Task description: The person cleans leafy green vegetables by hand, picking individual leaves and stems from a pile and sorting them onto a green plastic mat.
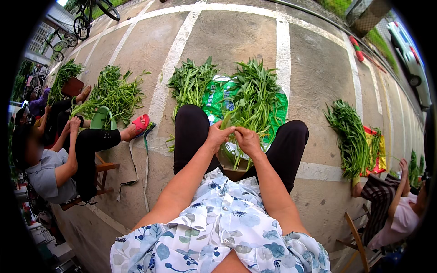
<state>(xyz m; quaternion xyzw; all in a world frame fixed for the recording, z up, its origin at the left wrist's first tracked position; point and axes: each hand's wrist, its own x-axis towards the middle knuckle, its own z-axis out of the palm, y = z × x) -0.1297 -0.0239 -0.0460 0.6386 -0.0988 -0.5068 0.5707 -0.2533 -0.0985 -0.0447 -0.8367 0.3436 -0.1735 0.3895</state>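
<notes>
Between my knees, my left hand [220,134] and my right hand [248,142] meet almost fingertip to fingertip, both closed in a pinch on water spinach stalks. Green leaves [226,121] rise from behind my left fingers. Just beyond the hands, a large pile of water spinach [256,93] lies on a green printed sack [214,98] spread on the ground. A second bunch of water spinach [193,82] lies along the sack's left side. Some loose stems hang below my right hand. The exact spot where the fingertips grip is too small to make out.
At left, a seated person [59,170] handles stems beside another green heap [120,93] and a green plastic thing [103,118]. On the right, another seated person [400,204] is near a pile of greens [348,139] and a red-yellow sack [374,150]. A strap [146,168] lies on the concrete.
</notes>
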